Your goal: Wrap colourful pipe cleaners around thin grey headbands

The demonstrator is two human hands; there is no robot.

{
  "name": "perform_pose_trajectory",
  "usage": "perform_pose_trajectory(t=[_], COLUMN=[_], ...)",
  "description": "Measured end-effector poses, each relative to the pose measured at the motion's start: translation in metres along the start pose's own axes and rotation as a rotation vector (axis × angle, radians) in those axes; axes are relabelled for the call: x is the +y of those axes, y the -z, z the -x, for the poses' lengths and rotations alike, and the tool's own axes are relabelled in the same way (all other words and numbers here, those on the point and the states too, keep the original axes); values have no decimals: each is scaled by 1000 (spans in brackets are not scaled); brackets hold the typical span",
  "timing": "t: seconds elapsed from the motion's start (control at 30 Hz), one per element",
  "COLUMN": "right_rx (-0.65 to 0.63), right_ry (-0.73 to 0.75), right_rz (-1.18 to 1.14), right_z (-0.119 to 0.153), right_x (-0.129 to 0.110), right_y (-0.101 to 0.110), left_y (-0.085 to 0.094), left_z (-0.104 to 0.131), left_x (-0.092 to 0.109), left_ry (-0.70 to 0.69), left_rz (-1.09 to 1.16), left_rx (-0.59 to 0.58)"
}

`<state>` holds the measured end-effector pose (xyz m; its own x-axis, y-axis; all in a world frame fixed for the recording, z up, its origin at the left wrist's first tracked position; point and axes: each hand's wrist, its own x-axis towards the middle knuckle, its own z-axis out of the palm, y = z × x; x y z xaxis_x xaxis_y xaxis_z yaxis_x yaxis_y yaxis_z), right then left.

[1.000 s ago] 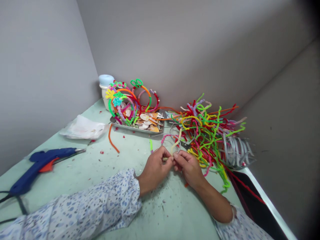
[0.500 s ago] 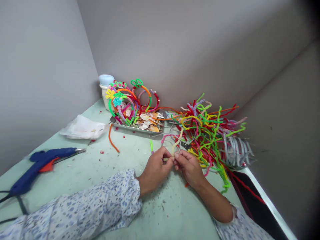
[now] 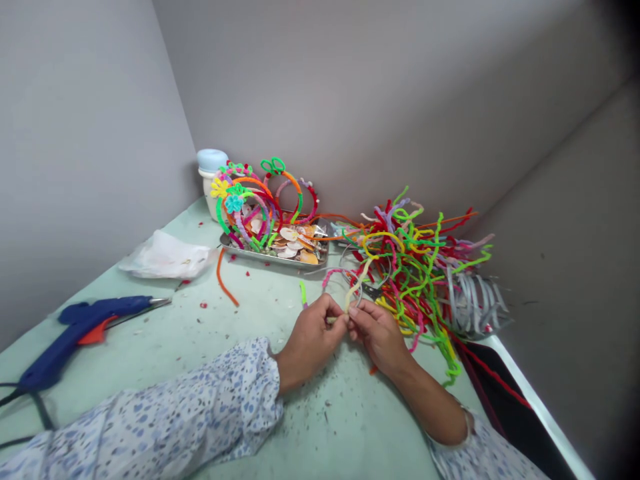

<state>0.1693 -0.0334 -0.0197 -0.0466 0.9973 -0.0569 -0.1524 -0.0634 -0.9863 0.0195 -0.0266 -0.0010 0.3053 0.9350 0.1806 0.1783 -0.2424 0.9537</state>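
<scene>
A pale yellow pipe cleaner (image 3: 355, 290) is pinched between both hands, its free end rising up and to the right. My left hand (image 3: 316, 333) is closed on its lower part, where a short bit shows between thumb and finger. Fingertips almost touching the left ones, my right hand (image 3: 377, 333) also grips it near the bend. Just behind the hands lie a grey headband (image 3: 361, 283) and a pink fuzzy strip (image 3: 333, 272). The part of the pipe cleaner inside the fingers is hidden.
Many coloured pipe cleaners (image 3: 415, 267) are heaped at the right, beside bagged grey headbands (image 3: 477, 303). Decorated headbands (image 3: 250, 207) stand in a metal tray (image 3: 270, 259) near a blue-lidded jar (image 3: 213, 177). A blue glue gun (image 3: 85, 327) and a white plastic bag (image 3: 167, 257) lie left.
The free end of the pale yellow pipe cleaner has tilted slightly to the right. Both hands hold nearly the same place.
</scene>
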Motion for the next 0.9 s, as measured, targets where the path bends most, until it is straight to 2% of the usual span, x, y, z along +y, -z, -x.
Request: perform_pose_trajectory(t=[0.73, 0.9], right_rx=[-26, -66], right_ry=[-3, -38], right_rz=[-3, -26], right_z=[0, -1], right_x=[0, -1], right_y=[1, 2], left_y=[0, 0], left_z=[-1, 0], left_x=[6, 5], left_ry=[31, 29], left_rz=[69, 71], left_rx=[-15, -25])
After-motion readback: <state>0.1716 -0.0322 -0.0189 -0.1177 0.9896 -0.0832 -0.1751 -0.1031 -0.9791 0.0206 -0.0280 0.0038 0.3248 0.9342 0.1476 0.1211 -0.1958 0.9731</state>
